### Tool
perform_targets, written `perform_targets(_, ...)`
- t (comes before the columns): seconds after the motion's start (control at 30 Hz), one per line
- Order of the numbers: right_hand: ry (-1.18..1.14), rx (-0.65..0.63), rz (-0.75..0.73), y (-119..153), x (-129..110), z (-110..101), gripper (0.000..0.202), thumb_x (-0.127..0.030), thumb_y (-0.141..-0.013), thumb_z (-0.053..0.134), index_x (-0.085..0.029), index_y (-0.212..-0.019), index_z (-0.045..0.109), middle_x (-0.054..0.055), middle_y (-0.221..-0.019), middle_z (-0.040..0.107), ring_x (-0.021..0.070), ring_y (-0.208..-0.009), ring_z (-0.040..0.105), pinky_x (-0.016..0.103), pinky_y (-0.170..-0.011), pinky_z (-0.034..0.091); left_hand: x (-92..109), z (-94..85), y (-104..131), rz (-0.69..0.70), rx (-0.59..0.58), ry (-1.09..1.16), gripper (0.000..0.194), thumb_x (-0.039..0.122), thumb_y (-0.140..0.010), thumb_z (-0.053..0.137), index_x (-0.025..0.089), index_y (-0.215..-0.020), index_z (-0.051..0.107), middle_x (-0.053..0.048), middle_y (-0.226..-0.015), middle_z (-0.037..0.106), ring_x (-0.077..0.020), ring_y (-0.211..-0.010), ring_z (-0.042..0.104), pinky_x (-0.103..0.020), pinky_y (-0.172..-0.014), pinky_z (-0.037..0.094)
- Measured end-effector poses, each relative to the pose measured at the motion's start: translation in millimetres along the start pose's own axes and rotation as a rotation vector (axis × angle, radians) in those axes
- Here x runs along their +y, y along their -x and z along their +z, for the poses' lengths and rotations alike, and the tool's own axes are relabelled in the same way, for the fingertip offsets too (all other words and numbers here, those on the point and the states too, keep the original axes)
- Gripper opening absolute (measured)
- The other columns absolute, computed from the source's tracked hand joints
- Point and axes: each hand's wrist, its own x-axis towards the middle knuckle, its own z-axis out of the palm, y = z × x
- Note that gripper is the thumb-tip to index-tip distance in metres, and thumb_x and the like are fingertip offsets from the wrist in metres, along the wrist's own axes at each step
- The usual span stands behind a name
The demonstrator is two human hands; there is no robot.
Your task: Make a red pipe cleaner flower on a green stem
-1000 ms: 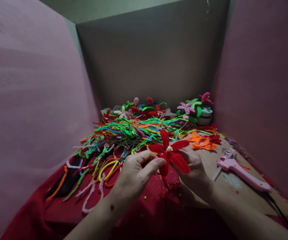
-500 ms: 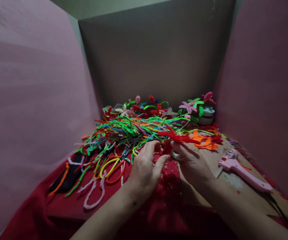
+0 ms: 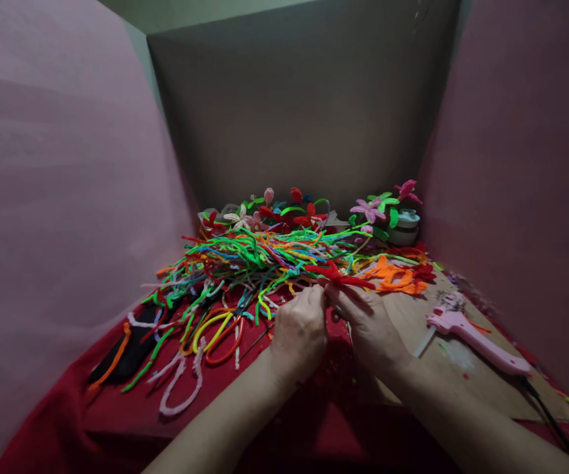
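A red pipe-cleaner flower (image 3: 332, 272) with spread petals sits at the fingertips of my hands. My right hand (image 3: 371, 322) pinches it at the base from the right. My left hand (image 3: 300, 326) is closed just below and left of the flower, its fingertips meeting those of the right. A thin dark stem wire (image 3: 257, 340) sticks out to the lower left of my left fist, in line with the flower; the part inside the fist is hidden. Behind the hands spreads a heap of coloured pipe cleaners (image 3: 259, 250).
Scissors (image 3: 224, 336) with yellow and red handles lie left of my hands, near a black object (image 3: 129, 349). On the right, a pink glue gun (image 3: 479, 339) rests on a brown board (image 3: 413, 313) near orange pipe-cleaner pieces (image 3: 396, 276). Finished flowers (image 3: 368, 209) stand at the back.
My left hand has turned and closed into a fist, its fingers no longer spread. The red flower sits slightly lower and further left, and the thin wire now shows beside my left hand.
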Motion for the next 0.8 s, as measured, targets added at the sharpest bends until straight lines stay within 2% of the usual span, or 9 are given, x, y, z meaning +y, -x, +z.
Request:
perform_targets(0.13, -0.053, -0.064, -0.033, -4, -2, 0, 0.014, -0.033, -0.073, 0.066, -0.02, -0.076, 0.072, -0.002, -0.061, 0.059, 0.0117, -0.059, 0.047, 0.025, -0.06, 0.04, -3, -9.8, -5, -0.119, 0.021, 0.382, 0.019, 0.012, -0.086, 0.036, 0.016, -0.08, 0.054, -0.001, -0.065, 0.054, -0.0115, -0.058, 0.049, -0.023, -0.058, 0.038)
perform_targets(0.23, -0.098, -0.085, -0.068, -6, -3, -1, 0.013, -0.032, -0.071, 0.068, -0.022, -0.078, 0.073, -0.002, -0.065, 0.062, 0.0123, -0.062, 0.05, 0.026, -0.063, 0.042, 1, -18.2, -9, -0.354, -0.058, 0.757, 0.016, 0.021, -0.086, 0.042, 0.016, -0.082, 0.056, 0.003, -0.059, 0.046, -0.0086, -0.053, 0.041, -0.021, -0.053, 0.033)
perform_targets(0.33, -0.099, -0.136, -0.082, -7, -1, -4, 0.016, -0.033, -0.075, 0.064, -0.023, -0.084, 0.073, 0.0, -0.073, 0.065, 0.0136, -0.068, 0.053, 0.028, -0.069, 0.043, 8, -22.8, -11, -0.61, -0.13, 1.202, 0.021, 0.031, -0.083, 0.049, 0.015, -0.069, 0.052, 0.006, -0.052, 0.037, -0.0052, -0.045, 0.031, -0.02, -0.045, 0.024)
perform_targets(0.43, -0.114, -0.194, -0.041, -8, 2, -8, 0.016, -0.033, -0.079, 0.061, -0.022, -0.082, 0.072, -0.002, -0.066, 0.059, 0.0118, -0.064, 0.05, 0.026, -0.065, 0.042, 13, -25.1, -11, -0.773, -0.164, 1.552, 0.027, 0.032, -0.078, 0.057, 0.015, -0.061, 0.046, 0.008, -0.046, 0.033, -0.0025, -0.039, 0.024, -0.018, -0.04, 0.018)
perform_targets(0.6, -0.265, -0.263, 0.047, -10, 6, -9, 0.021, -0.035, -0.077, 0.064, -0.017, -0.066, 0.068, -0.002, -0.061, 0.053, 0.0111, -0.063, 0.049, 0.025, -0.064, 0.042, 7, -23.0, -8, -0.841, -0.278, 1.903, 0.026, 0.036, -0.076, 0.062, 0.013, -0.068, 0.052, 0.01, -0.043, 0.031, 0.0002, -0.033, 0.015, -0.016, -0.036, 0.018)
perform_targets(0.73, -0.345, -0.25, 0.087, -6, 4, -1, 0.023, -0.035, -0.071, 0.068, -0.017, -0.059, 0.063, -0.001, -0.059, 0.055, 0.0116, -0.058, 0.05, 0.025, -0.058, 0.044, -3, -14.8, -3, -0.808, -0.339, 1.925, 0.028, 0.038, -0.076, 0.062, 0.012, -0.07, 0.054, 0.01, -0.044, 0.033, 0.0002, -0.032, 0.016, -0.015, -0.035, 0.019)
perform_targets(0.8, -0.34, -0.25, 0.101, -4, 2, 3, 0.024, -0.037, -0.074, 0.065, -0.018, -0.06, 0.063, 0.0, -0.058, 0.056, 0.0131, -0.056, 0.052, 0.027, -0.055, 0.046, -5, -12.8, -3, -0.755, -0.34, 1.86, 0.028, 0.039, -0.078, 0.059, 0.013, -0.07, 0.054, 0.008, -0.045, 0.036, -0.0007, -0.032, 0.022, -0.016, -0.037, 0.021)
